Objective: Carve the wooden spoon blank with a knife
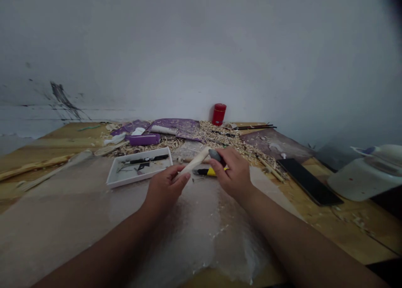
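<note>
The left hand (166, 187) grips a pale, smooth wooden rod (194, 162), its far end just beside a grey rounded object (215, 155) held in the closed right hand (234, 175). Beyond lie a yellow-and-black knife handle (207, 171), a white rectangular tray (138, 168), pale wood shavings (220, 135) on the wooden table (345, 233), and a red cylindrical canister (219, 114).

A pale wooden rod (194, 162) slants up from the left hand (166, 186) (seemingly sanded smooth).

Smooth pale wooden rod (195, 161)
</note>
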### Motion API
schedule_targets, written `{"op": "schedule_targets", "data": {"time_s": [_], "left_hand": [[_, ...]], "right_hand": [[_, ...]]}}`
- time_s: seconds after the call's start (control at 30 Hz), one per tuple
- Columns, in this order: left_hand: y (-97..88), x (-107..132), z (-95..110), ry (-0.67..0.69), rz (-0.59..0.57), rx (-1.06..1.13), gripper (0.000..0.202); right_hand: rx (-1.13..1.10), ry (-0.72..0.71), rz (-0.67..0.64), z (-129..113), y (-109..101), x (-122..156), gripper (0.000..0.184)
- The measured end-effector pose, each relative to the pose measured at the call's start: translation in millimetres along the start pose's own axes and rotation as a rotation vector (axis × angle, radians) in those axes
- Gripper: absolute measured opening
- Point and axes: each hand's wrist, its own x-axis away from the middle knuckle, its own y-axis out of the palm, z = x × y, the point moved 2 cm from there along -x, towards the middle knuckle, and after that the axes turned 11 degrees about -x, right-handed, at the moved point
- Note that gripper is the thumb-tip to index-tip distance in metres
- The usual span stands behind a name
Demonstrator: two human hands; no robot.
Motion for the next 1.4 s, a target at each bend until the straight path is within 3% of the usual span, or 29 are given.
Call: {"op": "schedule_targets", "data": {"time_s": [0.07, 0.13, 0.23, 0.37, 0.53, 0.7, 0.77, 0.93, 1.07, 1.17, 1.3, 1.4], "left_hand": [[-1.3, -1.7, -0.8, -0.008, 0.006, -0.051, 0.024], [-1.3, -2.5, -1.5, -0.019, -0.017, -0.037, 0.025], [-0.7, -1.9, -1.3, -0.015, -0.051, 0.089, 0.024], [-1.1, -1.2, -0.7, -0.019, -0.028, 0.363, 0.022], [2.4, -4.4, -4.1, 0.014, -0.034, 0.611, 0.024], [9.9, -7.1, -5.5, 0.024, -0.258, 0.555, 0.019], [10.5, -7.5, -5.4, 0.026, -0.292, 0.529, 0.021], [9.6, -6.7, -4.5, -0.025, -0.269, 0.626, 0.023], [10.0, -3.1, -1.9, -0.031, -0.355, 0.624, 0.021], [9.3, -1.1, -0.5, 0.018, -0.396, 0.572, 0.021], [9.1, 0.2, 0.5, 0.013, -0.388, 0.556, 0.022], [10.6, 2.8, 3.5, -0.015, -0.411, 0.560, 0.023]], "right_hand": [[-0.067, -0.027, 0.091, 0.1, -3.8, -1.8, 0.023], [-0.116, -0.028, 0.083, 1.8, -3.5, -3.1, 0.022], [-0.157, 0.046, -0.080, 6.2, 4.3, -2.8, 0.020], [-0.235, 0.259, -0.233, 12.5, 16.2, 1.1, 0.020], [-0.577, 0.509, -0.432, 8.8, 31.0, 8.7, 0.022], [-0.808, 0.570, -0.539, -4.1, 38.0, 14.0, 0.021], [-0.828, 0.578, -0.564, -4.9, 37.6, 14.3, 0.021], [-0.627, 0.462, -0.537, 3.1, 29.7, 9.5, 0.021], [-0.223, 0.212, -0.409, 4.2, 19.8, 4.5, 0.022], [-0.075, 0.056, -0.432, -1.3, 18.3, 5.1, 0.025], [-0.002, -0.016, -0.550, -3.9, 20.6, 7.4, 0.029], [0.050, -0.004, -0.498, 0.5, 17.8, 4.9, 0.031]]}}
